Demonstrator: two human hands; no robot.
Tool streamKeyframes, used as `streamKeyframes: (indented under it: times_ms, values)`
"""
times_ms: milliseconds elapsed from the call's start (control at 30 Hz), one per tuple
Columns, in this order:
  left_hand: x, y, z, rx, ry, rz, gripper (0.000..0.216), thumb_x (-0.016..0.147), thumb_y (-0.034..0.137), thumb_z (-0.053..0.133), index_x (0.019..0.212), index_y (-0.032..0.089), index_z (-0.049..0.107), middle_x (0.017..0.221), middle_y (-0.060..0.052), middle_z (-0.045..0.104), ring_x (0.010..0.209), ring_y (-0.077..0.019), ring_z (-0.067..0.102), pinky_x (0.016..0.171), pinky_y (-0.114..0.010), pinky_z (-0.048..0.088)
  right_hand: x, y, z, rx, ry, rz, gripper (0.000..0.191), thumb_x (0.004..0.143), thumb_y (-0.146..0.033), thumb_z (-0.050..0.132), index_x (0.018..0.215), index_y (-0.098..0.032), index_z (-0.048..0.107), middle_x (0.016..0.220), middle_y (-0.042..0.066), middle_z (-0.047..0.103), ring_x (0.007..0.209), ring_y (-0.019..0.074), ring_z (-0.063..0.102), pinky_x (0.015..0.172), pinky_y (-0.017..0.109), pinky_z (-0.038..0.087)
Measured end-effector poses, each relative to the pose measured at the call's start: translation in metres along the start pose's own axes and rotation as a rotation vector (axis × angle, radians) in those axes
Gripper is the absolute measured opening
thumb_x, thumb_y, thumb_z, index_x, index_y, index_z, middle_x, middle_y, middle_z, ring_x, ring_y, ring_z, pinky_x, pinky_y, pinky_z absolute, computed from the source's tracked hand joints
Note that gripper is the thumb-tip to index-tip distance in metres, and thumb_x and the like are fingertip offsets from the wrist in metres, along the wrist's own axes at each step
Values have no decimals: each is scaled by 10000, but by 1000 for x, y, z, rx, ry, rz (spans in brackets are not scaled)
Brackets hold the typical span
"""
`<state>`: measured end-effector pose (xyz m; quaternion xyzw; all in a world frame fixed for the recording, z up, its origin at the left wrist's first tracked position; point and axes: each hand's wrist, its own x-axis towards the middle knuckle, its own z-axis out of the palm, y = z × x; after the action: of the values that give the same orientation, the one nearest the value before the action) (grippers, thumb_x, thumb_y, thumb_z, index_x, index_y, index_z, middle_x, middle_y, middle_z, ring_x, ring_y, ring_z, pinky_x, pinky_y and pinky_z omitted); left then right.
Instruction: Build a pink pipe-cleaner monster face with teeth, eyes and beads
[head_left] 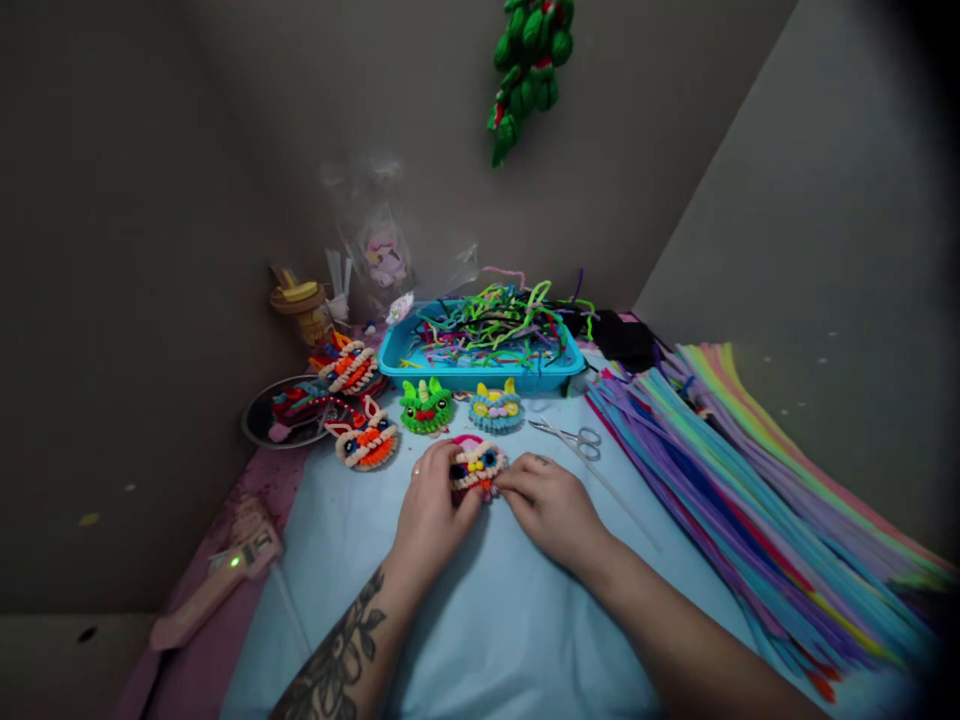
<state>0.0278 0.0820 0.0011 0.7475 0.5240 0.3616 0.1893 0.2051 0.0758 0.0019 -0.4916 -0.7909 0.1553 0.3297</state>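
Note:
A small pipe-cleaner animal face (476,464), cream and orange with blue eyes, a yellow nose and a pink arch on top, is between my hands. My left hand (435,500) grips it from the left, thumb along its lower edge. The fingers of my right hand (551,505) are pinched together at its lower right edge; the bit between the fingertips is too small to see well. Just behind it lie a green face (426,408) and a light-blue face (495,408) of the same kind. Scissors (577,438) rest to the right, near a thin clear stick (615,495).
A blue tray (480,378) of pipe-cleaner scraps stands at the back. Long pipe-cleaner bundles (742,500) cover the right side. At left are a pink glue gun (225,580) with a lit green light, an orange face (366,440) and a round dish (259,425).

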Motion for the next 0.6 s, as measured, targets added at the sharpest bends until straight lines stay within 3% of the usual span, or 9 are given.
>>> streamKeyframes:
  times_ms: [133,600]
  values:
    - [0,-2,1,5,-10,2,422,746,191,600,1142,208,458,1159,-102,543,1108,-274,495,936,-454,401,-1,-2,-3,-91,-62,-58,237,842,-132,515,887,-261,709,839,32,667,822,171,584,759,283,448]
    - [0,-3,1,7,-12,2,405,747,186,596,1131,211,468,1168,-101,541,1117,-275,493,937,-453,400,0,-5,1,-173,-153,-41,236,873,-164,483,945,-236,696,928,48,670,856,175,595,753,272,458]
